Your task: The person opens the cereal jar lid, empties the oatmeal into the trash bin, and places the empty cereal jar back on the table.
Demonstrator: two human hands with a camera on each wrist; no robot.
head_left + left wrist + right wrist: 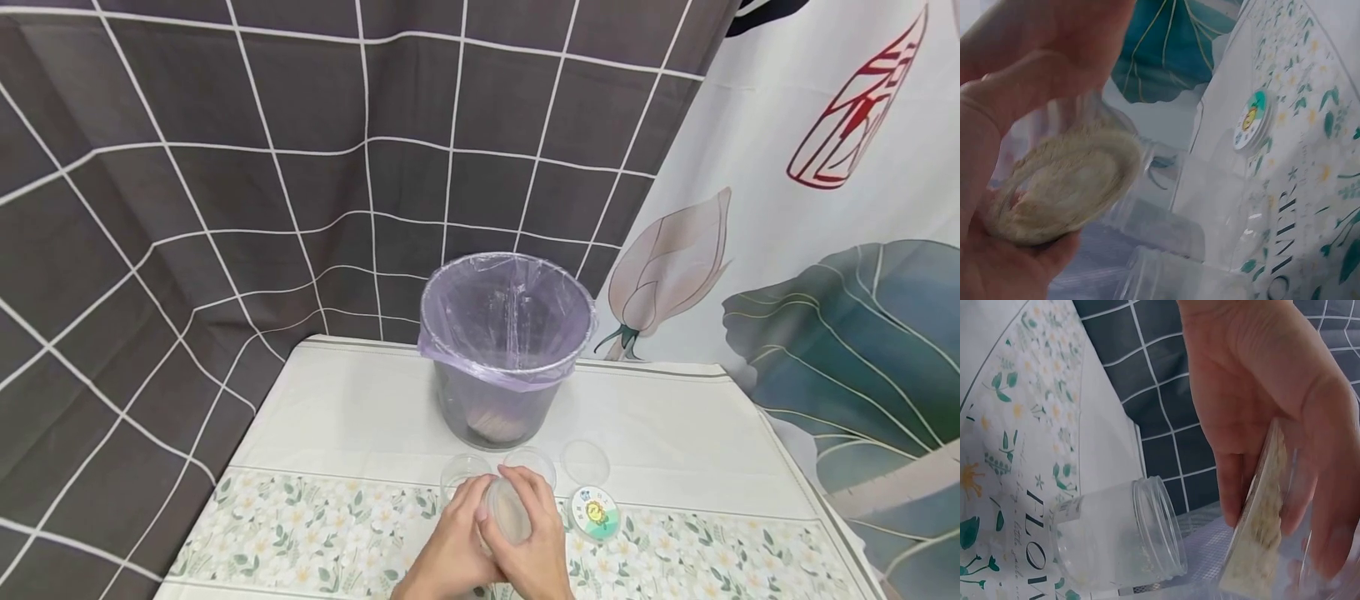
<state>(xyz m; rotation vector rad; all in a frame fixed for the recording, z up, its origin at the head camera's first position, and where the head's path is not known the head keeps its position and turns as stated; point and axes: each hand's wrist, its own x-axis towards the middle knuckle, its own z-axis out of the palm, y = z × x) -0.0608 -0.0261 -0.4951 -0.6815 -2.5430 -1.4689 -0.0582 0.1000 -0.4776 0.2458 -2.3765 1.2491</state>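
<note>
Close to me in the head view, both hands hold one clear plastic jar [510, 510] between them. My left hand [456, 546] grips its left side, while the fingers of my right hand [536, 533] curl round its right side. Pale beige powder [1069, 181] shows through the jar in the left wrist view. The right wrist view shows the same jar [1260, 531] tilted, with beige clumps along its wall. Just beyond the hands stand clear jars without lids, one [459, 472] at the left and another [531, 460] in the middle; part of each is hidden by my fingers.
Behind the jars stands a bin [487, 408] lined with a purple bag, some pale matter low inside. A clear round container [586, 462] and a sunflower-printed lid [596, 512] lie to the right. A floral cloth [322, 533] covers the table; dark checked curtain [300, 192] hangs behind.
</note>
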